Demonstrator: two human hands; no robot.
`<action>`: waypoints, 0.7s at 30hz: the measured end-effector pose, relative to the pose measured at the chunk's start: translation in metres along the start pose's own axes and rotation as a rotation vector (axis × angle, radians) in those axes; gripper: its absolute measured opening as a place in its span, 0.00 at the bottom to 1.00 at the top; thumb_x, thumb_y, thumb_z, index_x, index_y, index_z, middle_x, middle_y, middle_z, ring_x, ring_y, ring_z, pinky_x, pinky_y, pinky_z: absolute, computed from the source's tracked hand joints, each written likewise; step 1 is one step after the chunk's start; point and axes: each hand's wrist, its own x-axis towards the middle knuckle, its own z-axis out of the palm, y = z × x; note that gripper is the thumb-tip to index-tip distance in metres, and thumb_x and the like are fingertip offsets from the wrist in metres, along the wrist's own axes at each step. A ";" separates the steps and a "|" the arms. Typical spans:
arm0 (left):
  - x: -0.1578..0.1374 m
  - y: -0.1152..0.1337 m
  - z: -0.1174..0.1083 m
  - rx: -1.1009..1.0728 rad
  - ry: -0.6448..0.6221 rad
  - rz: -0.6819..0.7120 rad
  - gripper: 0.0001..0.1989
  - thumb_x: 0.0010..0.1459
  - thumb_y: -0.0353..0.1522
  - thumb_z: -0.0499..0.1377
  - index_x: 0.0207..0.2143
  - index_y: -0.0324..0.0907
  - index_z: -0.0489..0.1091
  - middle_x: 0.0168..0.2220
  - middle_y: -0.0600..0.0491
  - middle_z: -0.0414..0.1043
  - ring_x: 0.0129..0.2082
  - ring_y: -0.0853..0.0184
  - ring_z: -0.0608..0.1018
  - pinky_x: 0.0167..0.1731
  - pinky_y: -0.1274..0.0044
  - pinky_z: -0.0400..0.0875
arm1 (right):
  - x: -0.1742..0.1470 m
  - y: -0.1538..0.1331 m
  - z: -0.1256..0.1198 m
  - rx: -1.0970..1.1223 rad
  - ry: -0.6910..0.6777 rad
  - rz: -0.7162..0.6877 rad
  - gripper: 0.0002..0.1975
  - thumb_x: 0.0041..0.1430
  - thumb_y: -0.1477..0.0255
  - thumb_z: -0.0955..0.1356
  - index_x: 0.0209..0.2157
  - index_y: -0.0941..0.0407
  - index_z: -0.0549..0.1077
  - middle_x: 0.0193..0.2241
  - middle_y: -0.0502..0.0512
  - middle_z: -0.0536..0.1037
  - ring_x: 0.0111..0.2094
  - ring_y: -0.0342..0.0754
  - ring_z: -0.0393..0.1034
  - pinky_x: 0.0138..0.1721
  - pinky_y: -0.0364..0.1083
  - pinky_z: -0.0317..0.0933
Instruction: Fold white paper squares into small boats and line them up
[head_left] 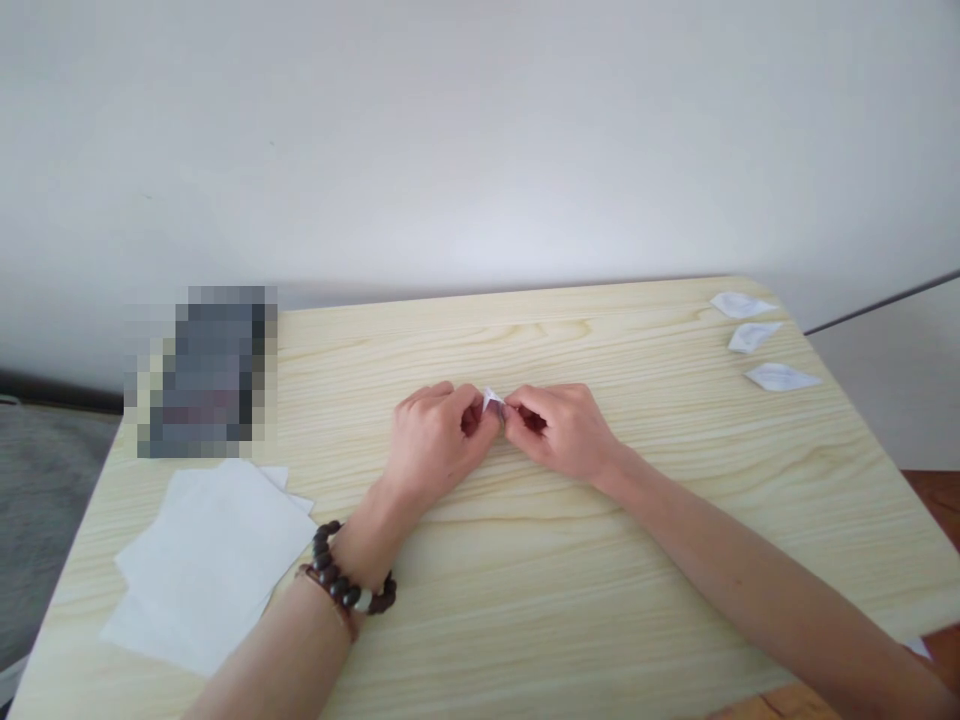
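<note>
Over the bench (525,600), fingers of the left hand (439,435) and right hand (566,430) pinch a small folded paper (490,397). White sheets (217,560) and a pixelated dark object (210,370) lie left; three folded pieces (752,337), far right.

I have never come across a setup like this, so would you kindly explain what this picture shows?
There is no machine here: a person works with two bare hands. The single picture comes from a camera worn on the head, looking forward and down.

The left hand, with a dark beaded bracelet on its wrist, and the right hand meet over a wood-patterned table. Their fingertips pinch a small piece of white paper, mostly hidden by the fingers.

On the person's left lie overlapping white sheets; beyond them is a dark object, too pixelated to identify. Near the far right corner lie three pointed, folded white papers.
</note>
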 end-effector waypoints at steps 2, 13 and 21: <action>0.000 0.000 0.001 0.003 0.007 0.004 0.15 0.56 0.35 0.52 0.17 0.41 0.60 0.18 0.56 0.61 0.21 0.70 0.63 0.25 0.76 0.54 | -0.001 -0.002 0.000 -0.046 0.009 0.011 0.11 0.60 0.70 0.63 0.25 0.57 0.71 0.17 0.47 0.73 0.18 0.39 0.63 0.24 0.41 0.50; -0.001 -0.003 -0.002 -0.013 -0.056 0.152 0.11 0.54 0.31 0.51 0.19 0.42 0.60 0.18 0.56 0.63 0.20 0.70 0.64 0.25 0.77 0.57 | -0.001 -0.004 0.001 -0.226 -0.065 0.091 0.07 0.57 0.71 0.63 0.27 0.56 0.72 0.20 0.50 0.77 0.20 0.43 0.67 0.24 0.43 0.44; -0.002 -0.003 -0.001 0.174 0.128 0.211 0.11 0.56 0.31 0.55 0.21 0.41 0.65 0.16 0.56 0.66 0.19 0.70 0.66 0.25 0.77 0.57 | -0.002 -0.004 0.001 -0.162 -0.006 0.090 0.09 0.59 0.72 0.61 0.27 0.56 0.69 0.17 0.48 0.74 0.17 0.41 0.63 0.22 0.42 0.44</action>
